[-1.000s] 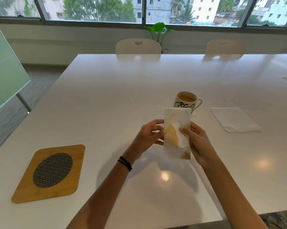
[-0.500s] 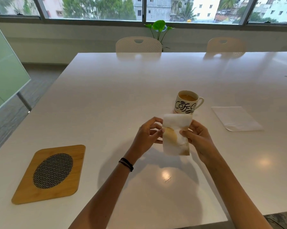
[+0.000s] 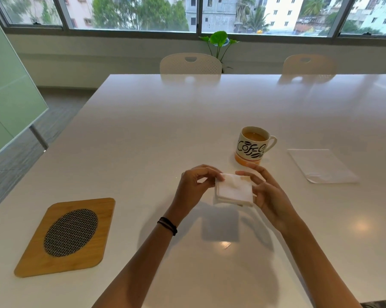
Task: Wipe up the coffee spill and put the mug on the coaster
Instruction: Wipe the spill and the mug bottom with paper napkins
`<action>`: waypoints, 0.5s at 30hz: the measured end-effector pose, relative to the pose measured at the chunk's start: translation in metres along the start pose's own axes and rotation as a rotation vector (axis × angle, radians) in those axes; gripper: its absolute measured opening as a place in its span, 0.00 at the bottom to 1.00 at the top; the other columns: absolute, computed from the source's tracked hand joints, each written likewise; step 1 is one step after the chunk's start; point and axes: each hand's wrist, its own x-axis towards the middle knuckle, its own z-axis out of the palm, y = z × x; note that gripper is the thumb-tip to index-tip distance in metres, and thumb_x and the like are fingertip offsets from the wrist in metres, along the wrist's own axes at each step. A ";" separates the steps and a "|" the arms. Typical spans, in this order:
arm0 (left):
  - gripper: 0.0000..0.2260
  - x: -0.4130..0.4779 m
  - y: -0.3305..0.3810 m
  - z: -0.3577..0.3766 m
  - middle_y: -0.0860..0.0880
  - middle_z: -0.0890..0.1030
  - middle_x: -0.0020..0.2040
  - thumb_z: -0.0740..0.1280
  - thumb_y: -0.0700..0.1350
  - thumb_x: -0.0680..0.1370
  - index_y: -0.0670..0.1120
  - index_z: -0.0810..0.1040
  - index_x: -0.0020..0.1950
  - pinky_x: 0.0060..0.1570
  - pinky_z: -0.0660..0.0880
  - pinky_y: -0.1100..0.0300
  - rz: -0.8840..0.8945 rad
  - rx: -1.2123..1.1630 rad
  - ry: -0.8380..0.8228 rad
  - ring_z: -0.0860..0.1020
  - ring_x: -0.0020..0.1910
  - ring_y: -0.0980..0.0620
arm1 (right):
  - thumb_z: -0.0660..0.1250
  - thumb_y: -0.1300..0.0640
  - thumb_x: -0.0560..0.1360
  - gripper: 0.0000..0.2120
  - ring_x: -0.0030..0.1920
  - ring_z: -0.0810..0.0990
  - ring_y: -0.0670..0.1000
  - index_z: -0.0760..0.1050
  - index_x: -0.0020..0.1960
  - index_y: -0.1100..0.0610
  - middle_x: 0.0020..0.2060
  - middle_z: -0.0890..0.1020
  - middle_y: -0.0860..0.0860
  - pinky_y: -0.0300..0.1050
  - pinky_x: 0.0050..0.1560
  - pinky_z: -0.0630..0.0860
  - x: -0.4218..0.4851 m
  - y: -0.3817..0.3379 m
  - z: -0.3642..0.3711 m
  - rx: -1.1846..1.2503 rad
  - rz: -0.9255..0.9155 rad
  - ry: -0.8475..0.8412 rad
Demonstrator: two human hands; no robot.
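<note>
A folded white napkin (image 3: 233,189) is held above the table between both hands, its clean side up. My left hand (image 3: 195,186) pinches its left edge and my right hand (image 3: 266,192) grips its right edge. Just beyond them stands a cream mug (image 3: 253,145) printed "Coffee", filled with coffee, handle to the right. An orange-brown ring of coffee (image 3: 245,161) shows on the table around the mug's base. The wooden coaster (image 3: 54,254) with a dark woven oval in its middle lies at the near left of the white table (image 3: 165,121).
A second flat white napkin (image 3: 321,165) lies right of the mug. Two cream chairs (image 3: 190,63) stand at the table's far edge, with a small green plant (image 3: 218,40) behind them. A frosted glass panel (image 3: 7,103) stands at the left.
The stained napkin, held upright and unfolded lengthwise before, has been folded in half into a small square, hiding the coffee stain. Both hands stayed in the same area.
</note>
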 end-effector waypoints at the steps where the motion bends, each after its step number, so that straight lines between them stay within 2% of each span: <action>1: 0.07 0.000 0.000 0.000 0.46 0.80 0.46 0.66 0.31 0.73 0.40 0.82 0.45 0.45 0.78 0.65 0.019 0.005 0.017 0.79 0.45 0.55 | 0.61 0.61 0.72 0.17 0.48 0.81 0.59 0.71 0.60 0.51 0.54 0.79 0.59 0.50 0.43 0.82 0.001 0.001 0.000 0.076 0.019 0.008; 2: 0.08 0.000 -0.001 0.002 0.47 0.80 0.46 0.66 0.31 0.73 0.41 0.82 0.45 0.45 0.78 0.64 0.032 0.005 0.032 0.79 0.45 0.56 | 0.60 0.57 0.73 0.16 0.47 0.82 0.57 0.70 0.61 0.50 0.54 0.80 0.58 0.49 0.42 0.82 0.002 0.003 0.000 0.083 0.033 0.031; 4: 0.09 0.000 -0.002 0.005 0.48 0.80 0.45 0.66 0.32 0.73 0.44 0.82 0.44 0.46 0.78 0.62 0.039 -0.001 0.066 0.79 0.45 0.57 | 0.62 0.46 0.73 0.19 0.49 0.82 0.54 0.66 0.63 0.45 0.56 0.77 0.54 0.47 0.44 0.82 0.005 0.004 0.003 -0.162 0.065 0.088; 6: 0.09 0.001 -0.002 0.008 0.52 0.80 0.45 0.67 0.33 0.74 0.45 0.82 0.44 0.47 0.78 0.63 0.032 -0.001 0.103 0.78 0.45 0.58 | 0.70 0.39 0.66 0.29 0.54 0.79 0.53 0.62 0.63 0.38 0.60 0.73 0.50 0.44 0.46 0.81 0.008 0.006 0.003 -0.429 0.100 0.083; 7: 0.09 0.002 -0.002 0.009 0.53 0.80 0.44 0.66 0.33 0.74 0.46 0.82 0.43 0.46 0.77 0.64 0.024 -0.004 0.111 0.78 0.45 0.59 | 0.75 0.38 0.60 0.36 0.55 0.79 0.54 0.61 0.63 0.38 0.60 0.72 0.49 0.43 0.46 0.81 0.009 0.007 0.002 -0.472 0.106 0.051; 8: 0.10 0.004 -0.002 0.009 0.54 0.80 0.44 0.66 0.33 0.74 0.46 0.82 0.42 0.46 0.77 0.65 0.011 -0.015 0.106 0.78 0.45 0.59 | 0.78 0.40 0.54 0.42 0.54 0.79 0.55 0.61 0.63 0.39 0.60 0.72 0.50 0.43 0.45 0.81 0.010 0.007 0.000 -0.454 0.113 0.023; 10: 0.11 0.010 -0.001 0.009 0.53 0.80 0.45 0.65 0.32 0.74 0.47 0.81 0.40 0.45 0.77 0.65 -0.024 -0.049 0.072 0.78 0.46 0.58 | 0.81 0.45 0.51 0.45 0.53 0.80 0.56 0.63 0.62 0.41 0.59 0.73 0.53 0.43 0.44 0.81 0.012 0.006 -0.002 -0.391 0.106 0.004; 13: 0.12 0.017 -0.001 0.010 0.49 0.81 0.47 0.62 0.33 0.77 0.47 0.78 0.39 0.43 0.79 0.63 -0.090 -0.159 0.041 0.80 0.48 0.53 | 0.79 0.54 0.56 0.36 0.53 0.79 0.55 0.65 0.59 0.42 0.58 0.74 0.54 0.45 0.44 0.82 0.015 -0.002 -0.005 -0.387 0.097 0.069; 15: 0.10 0.026 -0.003 0.010 0.49 0.81 0.50 0.60 0.35 0.78 0.48 0.75 0.42 0.44 0.79 0.61 -0.117 -0.166 0.054 0.81 0.50 0.51 | 0.76 0.58 0.58 0.34 0.54 0.79 0.55 0.66 0.59 0.45 0.57 0.76 0.54 0.47 0.45 0.82 0.018 -0.009 -0.012 -0.395 0.097 0.140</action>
